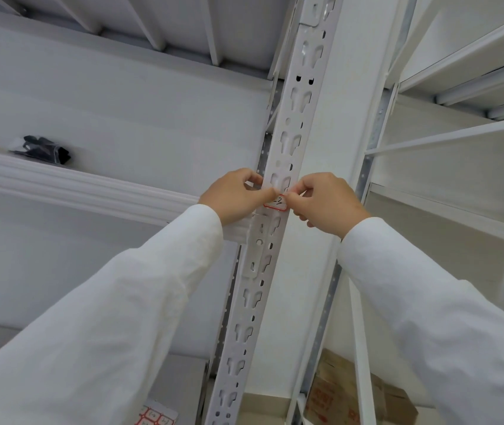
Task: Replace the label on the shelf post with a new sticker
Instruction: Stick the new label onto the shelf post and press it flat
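Bright, even, shadowless light; wide-angle bending and softness at edges.

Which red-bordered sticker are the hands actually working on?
The label on the shelf post, pinched between the left hand and right hand. The other red-bordered stickers sit untouched on a sheet at the bottom edge.

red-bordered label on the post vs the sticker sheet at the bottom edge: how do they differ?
The small red-bordered white label is a single sticker, high on the white perforated metal shelf post, with both hands' fingertips at its top edge. The sheet of red-bordered stickers holds several in a grid, lies low at the frame's bottom, cut off, untouched. Both have red borders and dark handwriting.
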The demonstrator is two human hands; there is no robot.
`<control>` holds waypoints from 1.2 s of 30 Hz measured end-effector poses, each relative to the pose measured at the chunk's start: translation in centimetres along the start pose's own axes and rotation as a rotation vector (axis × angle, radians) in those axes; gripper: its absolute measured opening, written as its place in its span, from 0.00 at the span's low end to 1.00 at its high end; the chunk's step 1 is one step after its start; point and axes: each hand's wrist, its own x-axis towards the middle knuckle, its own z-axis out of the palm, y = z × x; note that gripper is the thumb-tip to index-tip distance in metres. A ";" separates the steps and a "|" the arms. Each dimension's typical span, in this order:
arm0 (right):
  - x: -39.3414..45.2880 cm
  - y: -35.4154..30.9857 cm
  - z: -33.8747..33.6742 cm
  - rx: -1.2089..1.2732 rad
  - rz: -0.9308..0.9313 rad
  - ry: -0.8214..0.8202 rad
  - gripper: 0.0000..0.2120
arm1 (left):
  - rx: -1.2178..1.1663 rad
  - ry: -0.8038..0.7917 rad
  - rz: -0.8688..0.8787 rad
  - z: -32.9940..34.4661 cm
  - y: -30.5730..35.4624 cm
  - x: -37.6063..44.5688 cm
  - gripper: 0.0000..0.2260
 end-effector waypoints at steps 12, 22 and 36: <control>-0.1 0.0 0.3 -0.073 -0.026 0.067 0.07 | 0.024 0.074 -0.011 0.7 -0.2 -0.2 0.24; -0.1 0.4 0.7 -0.096 -0.049 0.097 0.07 | 0.047 0.095 -0.003 0.9 -0.3 0.1 0.21; 0.0 0.3 0.3 -0.052 -0.008 0.056 0.07 | 0.198 0.180 0.030 2.1 0.0 -1.0 0.25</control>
